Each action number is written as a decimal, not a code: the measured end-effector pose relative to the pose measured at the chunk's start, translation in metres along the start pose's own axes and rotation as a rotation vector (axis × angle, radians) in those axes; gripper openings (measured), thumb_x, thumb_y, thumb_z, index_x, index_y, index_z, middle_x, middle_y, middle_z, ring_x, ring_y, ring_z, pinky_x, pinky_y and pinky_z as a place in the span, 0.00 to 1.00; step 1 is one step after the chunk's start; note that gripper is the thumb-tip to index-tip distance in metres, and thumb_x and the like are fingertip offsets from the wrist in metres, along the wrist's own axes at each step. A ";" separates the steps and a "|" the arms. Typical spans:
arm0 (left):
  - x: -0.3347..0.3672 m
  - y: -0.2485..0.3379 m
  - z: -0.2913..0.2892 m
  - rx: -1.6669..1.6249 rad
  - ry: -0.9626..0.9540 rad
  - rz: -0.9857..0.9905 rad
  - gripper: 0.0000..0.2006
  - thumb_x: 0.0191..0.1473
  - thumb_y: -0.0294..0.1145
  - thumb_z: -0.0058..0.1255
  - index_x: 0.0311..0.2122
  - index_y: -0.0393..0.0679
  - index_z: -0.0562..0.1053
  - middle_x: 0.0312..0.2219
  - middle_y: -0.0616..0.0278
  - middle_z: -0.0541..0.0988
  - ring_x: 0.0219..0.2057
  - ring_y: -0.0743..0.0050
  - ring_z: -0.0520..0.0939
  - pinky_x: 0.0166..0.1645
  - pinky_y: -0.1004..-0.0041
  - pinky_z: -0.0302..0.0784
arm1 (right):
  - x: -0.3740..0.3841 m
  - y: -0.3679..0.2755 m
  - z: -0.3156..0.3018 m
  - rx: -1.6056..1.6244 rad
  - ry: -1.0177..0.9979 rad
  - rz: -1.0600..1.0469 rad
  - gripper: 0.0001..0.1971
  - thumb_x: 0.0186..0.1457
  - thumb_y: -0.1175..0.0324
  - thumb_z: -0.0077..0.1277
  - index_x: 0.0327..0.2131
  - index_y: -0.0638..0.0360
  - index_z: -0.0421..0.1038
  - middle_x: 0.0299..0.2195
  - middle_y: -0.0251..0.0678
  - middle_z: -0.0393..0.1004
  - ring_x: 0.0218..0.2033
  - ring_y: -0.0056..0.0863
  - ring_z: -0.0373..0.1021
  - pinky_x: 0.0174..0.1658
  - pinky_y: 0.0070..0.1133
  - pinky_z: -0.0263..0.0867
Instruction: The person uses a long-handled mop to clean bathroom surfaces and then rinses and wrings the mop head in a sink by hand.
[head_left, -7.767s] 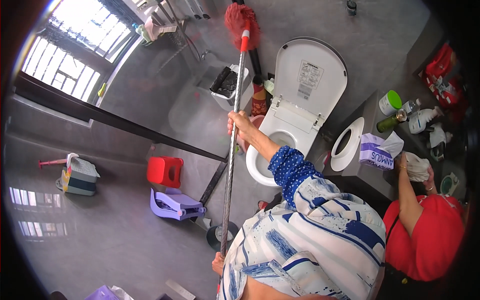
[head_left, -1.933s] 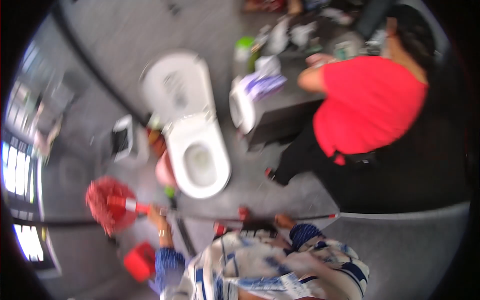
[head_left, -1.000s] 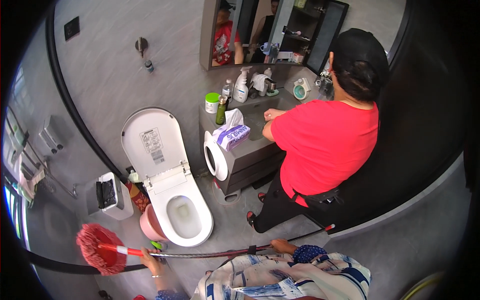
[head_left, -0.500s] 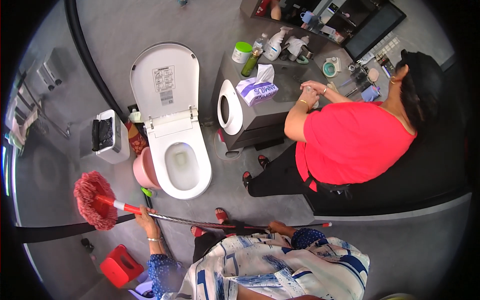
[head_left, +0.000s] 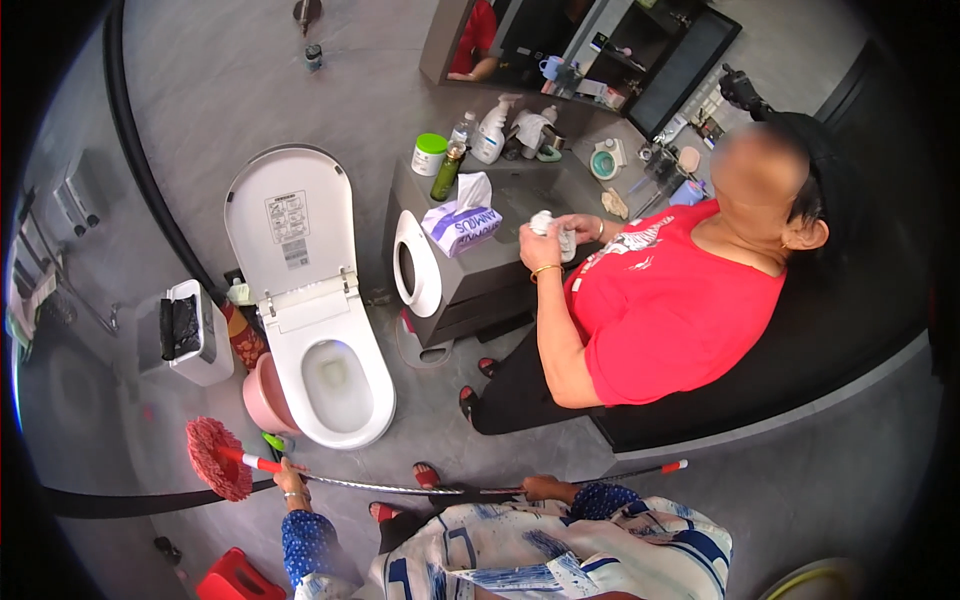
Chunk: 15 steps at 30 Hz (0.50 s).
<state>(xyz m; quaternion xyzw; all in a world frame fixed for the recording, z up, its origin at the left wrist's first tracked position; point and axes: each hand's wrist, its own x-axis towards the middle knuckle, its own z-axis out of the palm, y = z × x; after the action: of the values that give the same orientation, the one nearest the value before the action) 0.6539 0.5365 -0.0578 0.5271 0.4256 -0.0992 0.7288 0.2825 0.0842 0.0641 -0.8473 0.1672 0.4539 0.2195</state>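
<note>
Both my left grip point(head_left: 290, 479) and right grip point(head_left: 543, 487) clasp the mop point(head_left: 218, 461) crosswise, seemingly a carrying step, next needing level support.

white toilet point(head_left: 308, 312) beside pink bucket point(head_left: 264, 397)

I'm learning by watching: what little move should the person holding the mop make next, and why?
Maybe lower the left hand, tipping the red mop head down: that hand grips the pole near the head, the right hand holds farther along, and the pole runs sideways.
</note>
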 end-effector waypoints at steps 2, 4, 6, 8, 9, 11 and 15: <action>0.028 -0.003 -0.027 -0.020 -0.065 -0.087 0.16 0.52 0.40 0.46 0.42 0.40 0.67 0.14 0.62 0.67 0.10 0.70 0.64 0.13 0.70 0.62 | 0.012 0.001 -0.022 -0.152 0.060 -0.356 0.11 0.37 0.67 0.48 0.24 0.66 0.73 0.25 0.49 0.74 0.26 0.48 0.70 0.29 0.38 0.65; 0.031 0.001 -0.014 0.007 -0.136 -0.011 0.13 0.53 0.40 0.46 0.37 0.41 0.67 0.14 0.65 0.66 0.11 0.72 0.65 0.15 0.72 0.62 | 0.026 0.019 -0.032 -0.212 0.045 -0.268 0.09 0.38 0.67 0.50 0.22 0.65 0.73 0.25 0.49 0.74 0.25 0.47 0.71 0.29 0.37 0.66; 0.017 0.010 -0.008 0.069 -0.083 0.066 0.11 0.54 0.41 0.46 0.32 0.43 0.67 0.15 0.67 0.66 0.12 0.74 0.66 0.16 0.73 0.62 | 0.028 0.007 -0.047 -0.270 0.003 -0.067 0.08 0.40 0.67 0.50 0.23 0.60 0.74 0.26 0.47 0.74 0.28 0.47 0.72 0.30 0.36 0.67; 0.014 0.008 0.007 -0.242 -0.110 0.065 0.06 0.52 0.32 0.50 0.27 0.45 0.67 0.16 0.68 0.68 0.14 0.74 0.70 0.17 0.71 0.63 | 0.002 -0.012 -0.063 -0.094 0.038 -0.009 0.10 0.41 0.68 0.50 0.31 0.55 0.74 0.29 0.46 0.75 0.33 0.46 0.71 0.35 0.36 0.66; -0.015 0.013 0.049 0.081 0.005 0.155 0.07 0.49 0.31 0.52 0.26 0.44 0.66 0.15 0.64 0.69 0.13 0.72 0.72 0.17 0.70 0.68 | -0.011 -0.010 -0.061 -0.068 0.085 0.095 0.11 0.41 0.68 0.50 0.33 0.54 0.73 0.30 0.46 0.74 0.35 0.47 0.70 0.37 0.36 0.66; -0.028 0.024 0.047 -0.074 0.023 0.138 0.09 0.51 0.32 0.50 0.28 0.41 0.64 0.16 0.62 0.69 0.17 0.67 0.74 0.21 0.68 0.73 | -0.015 -0.028 -0.081 -0.123 0.016 0.046 0.12 0.42 0.69 0.49 0.35 0.55 0.71 0.31 0.47 0.74 0.37 0.47 0.69 0.39 0.37 0.65; -0.020 0.011 0.008 -0.028 0.140 0.039 0.09 0.49 0.30 0.49 0.27 0.39 0.64 0.16 0.60 0.70 0.15 0.66 0.74 0.20 0.67 0.75 | -0.055 -0.076 -0.126 -0.173 -0.020 -0.058 0.13 0.43 0.69 0.48 0.36 0.56 0.66 0.32 0.49 0.72 0.38 0.50 0.66 0.42 0.38 0.62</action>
<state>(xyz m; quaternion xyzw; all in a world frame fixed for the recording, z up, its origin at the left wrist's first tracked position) 0.6526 0.5287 -0.0351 0.5307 0.4665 -0.0418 0.7064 0.3776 0.0872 0.1894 -0.8630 0.1007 0.4685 0.1602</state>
